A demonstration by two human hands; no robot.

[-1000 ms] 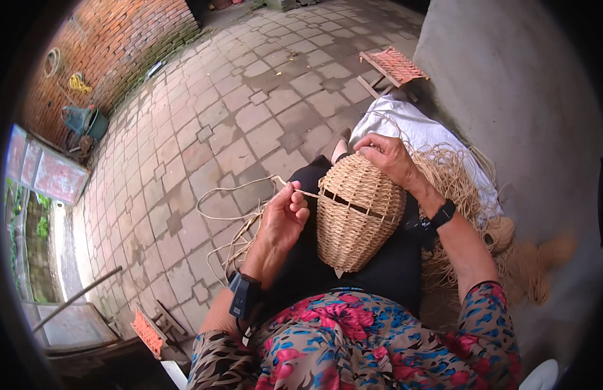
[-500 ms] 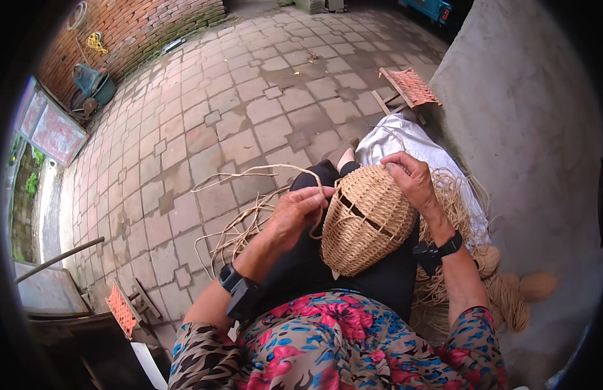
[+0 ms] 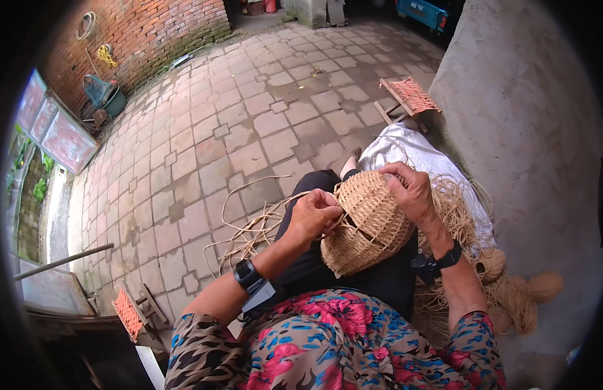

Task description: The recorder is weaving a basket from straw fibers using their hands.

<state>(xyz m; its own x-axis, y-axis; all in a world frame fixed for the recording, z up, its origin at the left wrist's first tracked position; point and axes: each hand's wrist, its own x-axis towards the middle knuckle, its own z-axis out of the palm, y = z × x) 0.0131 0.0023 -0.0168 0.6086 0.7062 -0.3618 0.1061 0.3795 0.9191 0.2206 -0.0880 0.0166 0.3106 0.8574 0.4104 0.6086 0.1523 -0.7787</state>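
Note:
A woven straw-coloured basket [image 3: 365, 250] rests on its side on my lap, with a dark slit-like gap across its weave. My left hand [image 3: 312, 217] is closed in a pinch at the basket's left edge, on a natural-fibre cord [image 3: 248, 185] that trails off to the left; its fingertips partly hide the grip. At the top right of the basket, my right hand [image 3: 412, 195] holds the rim between thumb and bent fingers. More loose strands [image 3: 246, 242] hang to the left of my knee.
To my right lie a heap of tangled cord [image 3: 454, 214], balls of cord [image 3: 545, 286] and a white sack [image 3: 405, 146] beside a grey wall [image 3: 522, 117]. A low woven-seat stool [image 3: 412, 96] stands ahead, another stool [image 3: 127, 312] at lower left. Paving [image 3: 204, 143] spreads ahead.
My left hand has moved right and down, against the basket's edge, and the cord loop above it has been drawn lower. My right hand keeps its hold. The view has shifted slightly.

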